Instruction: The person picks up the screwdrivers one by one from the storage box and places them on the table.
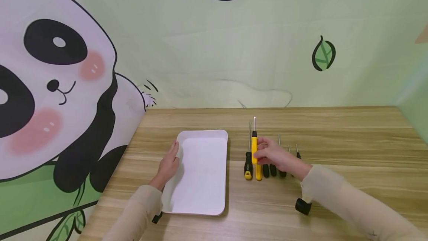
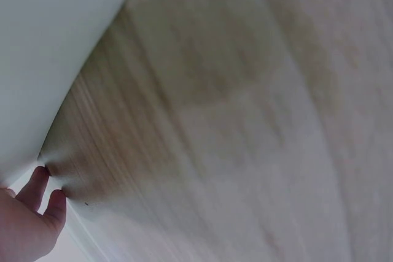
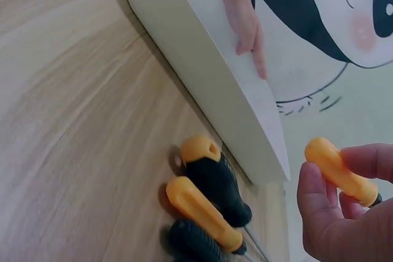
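Note:
My right hand point(image 1: 272, 155) pinches the yellow handle of a screwdriver point(image 1: 255, 148) between thumb and fingers. In the head view it overlaps the row of screwdrivers on the table, its silver shaft pointing away from me; the right wrist view shows its handle point(image 3: 334, 167) raised above them. Below lie a second yellow-handled screwdriver point(image 1: 258, 173) and a black one with a yellow end point(image 1: 248, 166). At the left side of a white tray point(image 1: 200, 174), my left hand point(image 1: 168, 164) grips the rim, thumb toward the inside. Its fingertips point(image 2: 56, 204) reach low beside the tray's outer wall.
Several black-handled screwdrivers point(image 1: 273, 170) lie in the row, partly hidden under my right hand and wrist. The wooden table point(image 1: 361, 140) ends at a pale green backdrop point(image 1: 187, 47) with a panda point(image 1: 60, 70) on the left. A black wrist device point(image 1: 303, 206) hangs under the right sleeve.

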### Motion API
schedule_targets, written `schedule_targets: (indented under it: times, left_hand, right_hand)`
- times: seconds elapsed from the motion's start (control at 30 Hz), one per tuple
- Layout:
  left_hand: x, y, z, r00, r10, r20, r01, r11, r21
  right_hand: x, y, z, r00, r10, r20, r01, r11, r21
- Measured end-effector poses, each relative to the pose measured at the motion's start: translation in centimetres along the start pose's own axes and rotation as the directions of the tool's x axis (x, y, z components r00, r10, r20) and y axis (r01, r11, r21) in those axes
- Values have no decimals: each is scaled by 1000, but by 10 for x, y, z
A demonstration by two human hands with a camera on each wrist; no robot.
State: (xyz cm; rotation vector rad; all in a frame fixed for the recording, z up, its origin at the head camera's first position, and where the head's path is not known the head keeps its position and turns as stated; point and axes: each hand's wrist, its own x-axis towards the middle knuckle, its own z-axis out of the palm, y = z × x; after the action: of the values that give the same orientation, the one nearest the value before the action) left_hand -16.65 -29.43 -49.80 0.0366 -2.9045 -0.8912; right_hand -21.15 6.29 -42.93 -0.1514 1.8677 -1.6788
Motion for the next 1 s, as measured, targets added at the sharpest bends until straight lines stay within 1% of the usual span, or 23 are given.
schedule_targets:
  times: [0.4, 0.6, 0.77, 1.0]
  left_hand:
    - [0, -1, 1, 1000, -10, 2, 10, 1000, 2]
    - [1, -2, 2, 1000, -13, 9, 13, 1000, 9]
    - [1, 0, 1, 1000, -20, 18, 19, 1000, 16]
    - [1, 1, 1, 999, -35, 22, 35, 999, 17]
  right_hand:
    - [-16, 2, -41, 1000, 15, -10, -14, 999, 47]
    - [-21, 9, -63, 1000, 15, -16, -15, 999, 41]
    - [-25, 15, -79, 999, 34, -37, -33, 999, 12]
    - [-30, 25, -97, 997, 47, -62, -51, 996, -72]
